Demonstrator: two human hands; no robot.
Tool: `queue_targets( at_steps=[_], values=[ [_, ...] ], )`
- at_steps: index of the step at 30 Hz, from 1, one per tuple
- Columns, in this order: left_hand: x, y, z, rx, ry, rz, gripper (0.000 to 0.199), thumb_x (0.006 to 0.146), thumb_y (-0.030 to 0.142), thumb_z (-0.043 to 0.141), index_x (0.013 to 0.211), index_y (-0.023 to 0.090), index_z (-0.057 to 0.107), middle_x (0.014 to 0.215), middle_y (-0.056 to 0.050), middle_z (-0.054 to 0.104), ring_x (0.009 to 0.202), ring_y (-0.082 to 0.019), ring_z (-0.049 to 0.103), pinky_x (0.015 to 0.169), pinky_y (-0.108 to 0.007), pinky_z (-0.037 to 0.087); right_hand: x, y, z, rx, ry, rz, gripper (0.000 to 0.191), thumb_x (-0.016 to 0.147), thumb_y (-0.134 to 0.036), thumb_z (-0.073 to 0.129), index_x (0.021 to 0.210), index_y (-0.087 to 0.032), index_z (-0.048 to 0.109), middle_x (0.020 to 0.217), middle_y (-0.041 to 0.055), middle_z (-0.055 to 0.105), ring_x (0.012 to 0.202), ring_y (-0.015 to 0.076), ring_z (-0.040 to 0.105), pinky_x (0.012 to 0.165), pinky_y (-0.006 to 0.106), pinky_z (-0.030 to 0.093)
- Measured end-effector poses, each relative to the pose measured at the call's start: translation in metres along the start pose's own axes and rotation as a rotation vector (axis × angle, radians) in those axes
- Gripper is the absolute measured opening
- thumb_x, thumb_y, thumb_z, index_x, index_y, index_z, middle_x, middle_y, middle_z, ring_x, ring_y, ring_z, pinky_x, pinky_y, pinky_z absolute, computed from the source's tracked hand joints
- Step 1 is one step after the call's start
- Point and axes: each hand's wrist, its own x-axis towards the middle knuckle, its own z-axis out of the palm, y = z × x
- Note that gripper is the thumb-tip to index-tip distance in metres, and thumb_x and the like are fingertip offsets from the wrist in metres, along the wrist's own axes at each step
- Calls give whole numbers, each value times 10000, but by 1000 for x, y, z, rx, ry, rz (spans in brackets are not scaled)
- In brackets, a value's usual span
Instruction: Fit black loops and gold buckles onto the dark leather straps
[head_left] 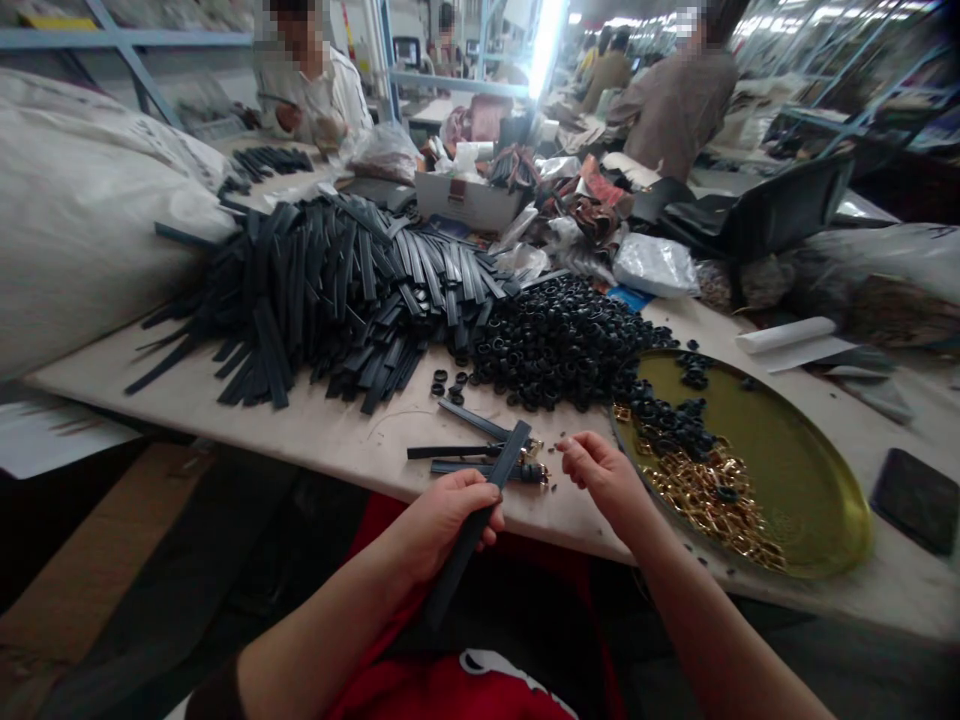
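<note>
Out on the left of the table (97, 372), a heap of dark straps (337, 290) spreads toward the far edge, and nearer us, by the near edge, lie a few straps with buckles (450, 453) — then the left hand (465, 500), closed firmly, thumb on top, fingers beneath, around one dark strap (508, 462)! That strap slants across the near edge, upper end over the tabletop, lower end toward the lap; best, I'd judge, to grip it flat and untwisted, upper end free. Mid-table, black loops (562, 345) pile up, and below them the right hand (596, 475) hovers, fingers curled, thumb and forefinger close — whether anything is pinched there, I cannot tell. Beside it, gold buckles (720, 500) crowd the round tray's (817, 470) left rim, handily within reach
</note>
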Motion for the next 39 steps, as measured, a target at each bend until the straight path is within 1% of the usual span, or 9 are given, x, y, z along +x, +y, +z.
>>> queue_targets(
  at_steps=[6,8,12,17,21,24,27,33,39],
  values=[
    [8,10,-2,-34,33,-47,52,705,174,488,749,148,480,555,21,558,407,-50,468,393,-145,336,36,14,-26,-565,239,-227,195,800,-341,473,818,-175,575,754,44,589,663,176,533,619,300,399],
    [11,12,-3,-51,17,-41,195,672,124,475,864,138,503,610,10,573,435,-58,486,405,-154,347,45,10,-27,-659,272,-293,175,802,-283,465,869,-170,581,818,64,589,714,191,551,658,310,415],
    [17,15,-2,-115,-41,-43,350,638,82,451,979,150,488,642,29,532,433,-50,449,400,-160,334,62,-2,-14,-793,216,-403,186,831,-234,438,935,-179,583,890,76,584,751,192,567,680,296,420],
    [18,19,4,-158,-64,-72,304,681,116,447,977,164,489,585,60,449,390,-31,354,371,-149,275,82,-3,3,-1017,197,-367,150,830,-277,485,877,-174,584,862,89,574,705,202,555,607,292,393],
    [16,17,7,-146,-72,-66,274,687,128,453,957,164,491,586,58,448,397,-33,359,372,-148,278,89,1,3,-1008,185,-365,96,804,-219,502,843,-176,579,850,79,560,694,188,540,614,285,393],
    [13,13,9,-130,-70,-44,296,684,125,440,973,164,493,581,58,458,393,-38,364,367,-152,289,86,-2,-1,-870,201,-407,125,779,-167,491,857,-158,589,855,88,554,751,199,535,681,306,412],
    [9,9,11,-101,-76,-21,312,681,118,429,981,167,495,574,61,469,378,-39,365,364,-155,298,70,-9,-5,-523,223,-388,255,761,-207,508,995,-144,589,883,78,540,749,180,519,719,322,427],
    [0,0,13,53,-90,69,205,772,305,488,915,160,506,518,68,488,364,-35,398,375,-141,276,11,-19,5,546,-88,120,333,752,-384,564,1046,-230,584,667,-32,531,612,104,531,644,271,473],
    [-10,-4,23,118,-66,55,195,781,284,458,910,150,519,558,28,574,402,-55,487,417,-153,344,-22,-15,14,897,-37,257,240,623,-301,726,792,-225,573,725,-32,608,661,109,608,687,273,517]
  ],
)
